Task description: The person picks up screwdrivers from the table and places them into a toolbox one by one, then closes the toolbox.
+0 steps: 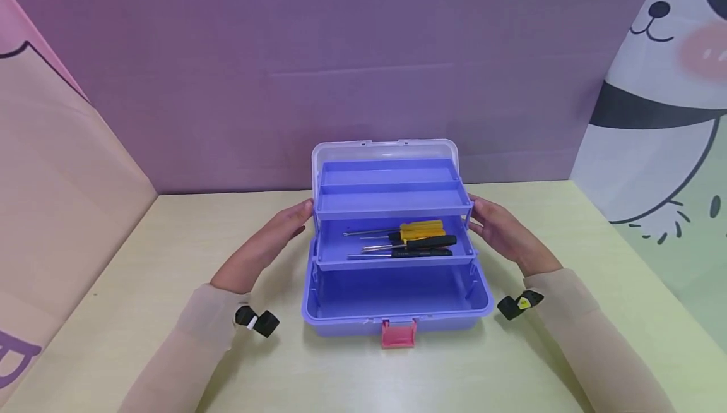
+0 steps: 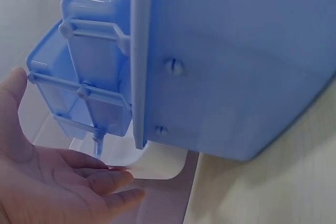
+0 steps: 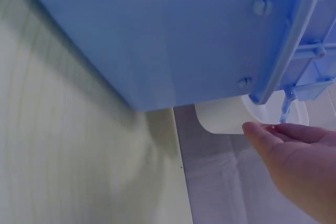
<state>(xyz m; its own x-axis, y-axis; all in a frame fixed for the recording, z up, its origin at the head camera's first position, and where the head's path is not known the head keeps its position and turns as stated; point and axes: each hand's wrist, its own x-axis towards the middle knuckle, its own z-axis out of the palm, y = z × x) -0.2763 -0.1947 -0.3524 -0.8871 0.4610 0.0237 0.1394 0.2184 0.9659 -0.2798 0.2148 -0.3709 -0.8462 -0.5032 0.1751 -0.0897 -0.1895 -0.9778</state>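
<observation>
A purple-blue toolbox [image 1: 397,323] stands opened on the table, its cantilever trays spread and its translucent lid [image 1: 386,147] tipped back. Several screwdrivers [image 1: 423,242], some yellow-handled and some black-handled, lie in the middle tray [image 1: 335,260]. The upper tray [image 1: 392,197] and the bottom compartment hold nothing visible. My left hand [image 1: 284,227] is at the toolbox's left side, its thumb by the upper tray's linkage and its fingers extended near the lid. On the opposite side, my right hand [image 1: 502,230] reaches its fingertips to the lid's edge; part of its thumb is out of the wrist view.
A pink latch [image 1: 399,335] hangs at the toolbox's front. Behind the pale wooden table [image 1: 136,331] rises a purple backdrop [image 1: 363,53]. Printed cartoon panels flank the table, with a panda figure [image 1: 653,84] on the right one.
</observation>
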